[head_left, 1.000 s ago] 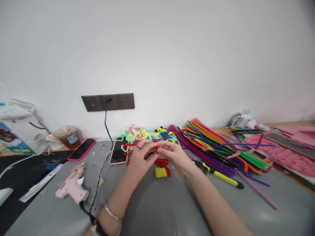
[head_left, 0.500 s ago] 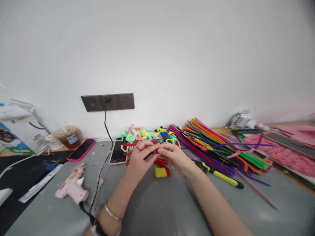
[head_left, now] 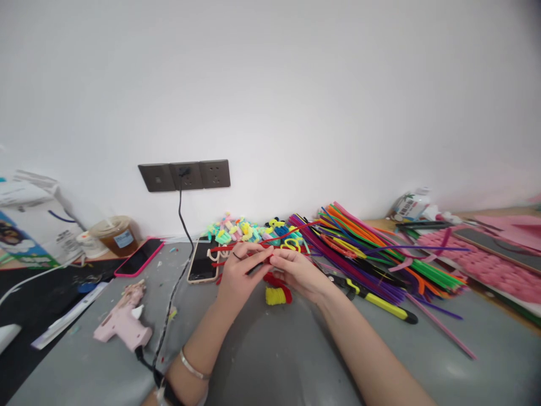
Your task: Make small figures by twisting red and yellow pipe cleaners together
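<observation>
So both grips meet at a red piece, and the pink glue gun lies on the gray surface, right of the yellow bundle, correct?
Not quite: the pink glue gun lies left of the yellow bundle, as the head view shows. It is on the gray surface, and the left grip and right grip meet at a red piece.

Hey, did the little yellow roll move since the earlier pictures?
No, the little yellow roll sits in the same place, with no clear shift any way, judged against the wall sockets.
</observation>
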### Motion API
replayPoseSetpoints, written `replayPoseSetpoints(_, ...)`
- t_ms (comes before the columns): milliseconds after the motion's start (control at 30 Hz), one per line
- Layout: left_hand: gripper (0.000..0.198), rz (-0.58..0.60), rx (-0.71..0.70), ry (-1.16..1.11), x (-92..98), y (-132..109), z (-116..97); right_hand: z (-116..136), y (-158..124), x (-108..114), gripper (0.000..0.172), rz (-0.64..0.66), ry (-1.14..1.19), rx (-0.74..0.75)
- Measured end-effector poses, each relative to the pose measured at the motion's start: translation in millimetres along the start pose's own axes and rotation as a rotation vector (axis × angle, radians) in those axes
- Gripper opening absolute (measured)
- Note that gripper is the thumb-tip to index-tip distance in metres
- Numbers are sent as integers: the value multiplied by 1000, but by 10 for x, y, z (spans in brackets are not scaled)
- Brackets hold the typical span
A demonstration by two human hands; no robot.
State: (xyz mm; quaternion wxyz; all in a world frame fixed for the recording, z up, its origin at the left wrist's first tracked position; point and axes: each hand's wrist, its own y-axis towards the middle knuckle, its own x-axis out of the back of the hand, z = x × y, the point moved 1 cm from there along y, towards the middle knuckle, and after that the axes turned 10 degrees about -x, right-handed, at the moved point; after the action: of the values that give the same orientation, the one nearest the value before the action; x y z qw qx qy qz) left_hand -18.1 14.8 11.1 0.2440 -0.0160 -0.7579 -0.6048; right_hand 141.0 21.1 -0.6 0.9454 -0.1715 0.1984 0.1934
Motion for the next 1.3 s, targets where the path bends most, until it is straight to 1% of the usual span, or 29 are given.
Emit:
replayPoseSetpoints(167, 33, -23, -30, 3, 2, 12, -7, 5, 3, 3, 31, -11, -29, 38)
replayPoseSetpoints(467, 34, -25, -27, -6, 1, 11, -3, 34, 12, -28, 27, -12, -73, 138)
replayPoseSetpoints(900, 35, -8, -50, -8, 10, 10, 5, 11, 34, 13, 26, -17, -94, 148)
replayPoseSetpoints(1300, 35, -3, -37, -13, 1, -1, 8, 36, 11, 5, 27, -22, -121, 142)
